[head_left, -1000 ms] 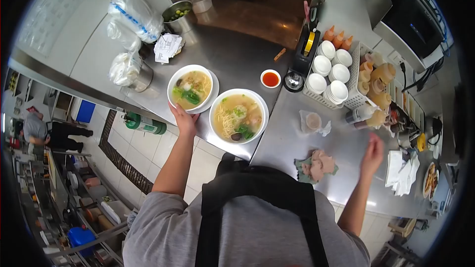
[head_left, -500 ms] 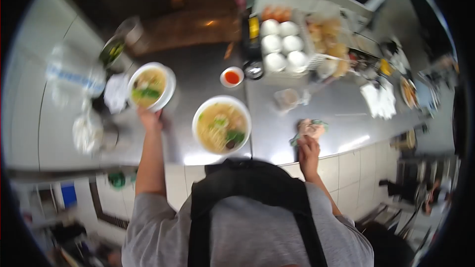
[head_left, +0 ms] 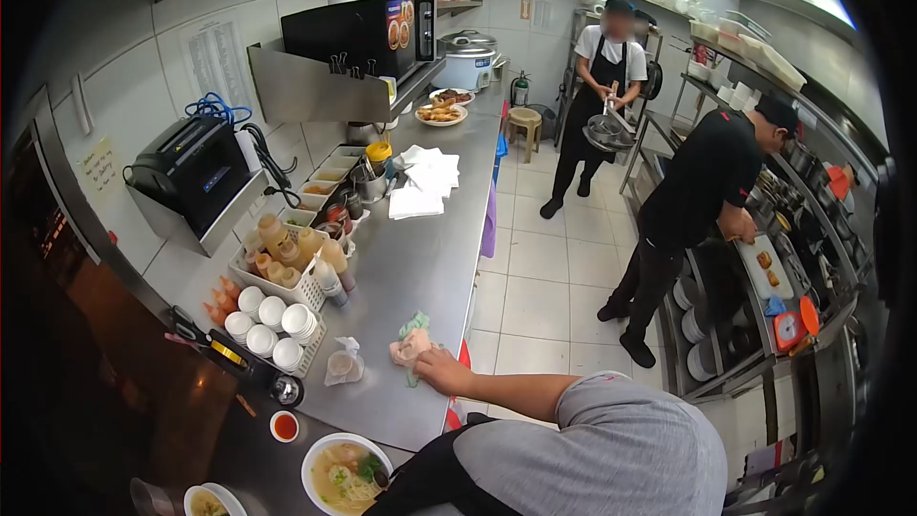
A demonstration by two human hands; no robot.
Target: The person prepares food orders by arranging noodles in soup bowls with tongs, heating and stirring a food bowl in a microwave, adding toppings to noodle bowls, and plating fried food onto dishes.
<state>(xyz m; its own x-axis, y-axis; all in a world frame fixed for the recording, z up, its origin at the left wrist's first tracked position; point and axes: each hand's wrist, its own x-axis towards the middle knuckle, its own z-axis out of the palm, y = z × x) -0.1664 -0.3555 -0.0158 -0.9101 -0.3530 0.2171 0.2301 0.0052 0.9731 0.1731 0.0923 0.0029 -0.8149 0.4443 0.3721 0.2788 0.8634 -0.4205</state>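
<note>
My right hand rests on the steel counter with its fingers closed on a crumpled pink and green cloth. Left of the cloth sits a small clear plastic bag with something inside. A white bowl of noodle soup with greens stands near my body, partly covered by my apron. At the bottom edge, a second soup bowl is cut off by the frame. My left hand is out of view. A small cup of red sauce stands behind the nearer bowl.
White cups fill a basket beside a white crate of squeeze bottles. Napkins and plated food lie farther along the counter. One co-worker holds a pan; another bends over a tray at the right shelves.
The view has swung right along the counter, bringing in the kitchen and two co-workers. My left hand has left the view. My right hand is still at the cloth.
</note>
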